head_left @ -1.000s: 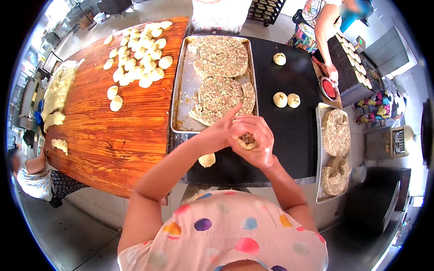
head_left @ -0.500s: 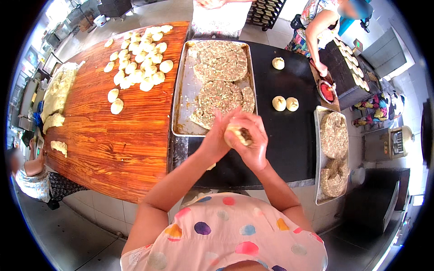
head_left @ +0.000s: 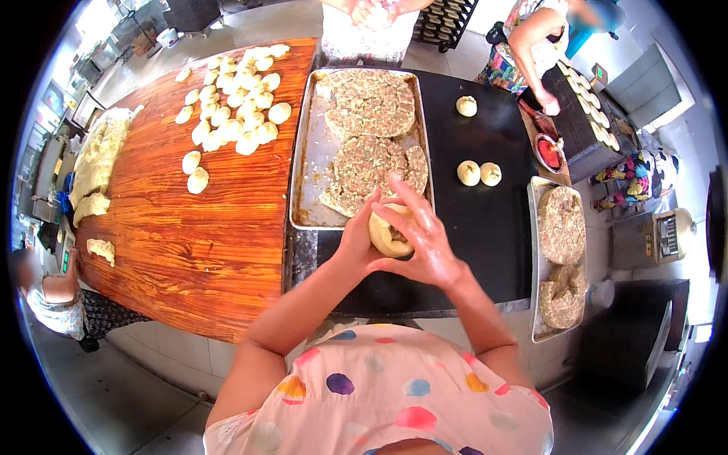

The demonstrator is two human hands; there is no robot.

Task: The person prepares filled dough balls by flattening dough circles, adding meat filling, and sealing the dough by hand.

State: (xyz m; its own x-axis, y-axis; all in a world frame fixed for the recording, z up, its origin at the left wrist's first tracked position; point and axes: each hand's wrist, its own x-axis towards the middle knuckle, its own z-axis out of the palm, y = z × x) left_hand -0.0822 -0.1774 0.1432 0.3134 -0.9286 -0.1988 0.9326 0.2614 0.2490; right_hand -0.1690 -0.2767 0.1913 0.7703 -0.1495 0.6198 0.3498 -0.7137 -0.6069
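Between my two hands is a round dough bun [head_left: 385, 236], partly wrapped round a brown filling that shows through its gap. My left hand [head_left: 356, 239] cups its left side. The fingers of my right hand [head_left: 426, 241] curve over its top and right side, with the thumb below. Just beyond them lies a metal tray [head_left: 305, 163] bearing two slabs of chopped filling [head_left: 371, 168]. Two closed buns [head_left: 479, 174] sit side by side on the black worktop [head_left: 485, 243], and a single bun [head_left: 466, 106] lies farther back.
Many dough pieces [head_left: 243, 98] are heaped on the wooden table [head_left: 205, 250], with a long dough sheet [head_left: 98, 159] at its left. A second tray of filling [head_left: 561, 227] and a red-filled bowl [head_left: 549, 153] stand right. Co-workers [head_left: 368, 34] stand opposite, far right and left.
My right hand has opened out and turned, its fingers now spreading over the bun. The bun has shifted slightly left. The far-right co-worker's hand has lifted away from the bowl.
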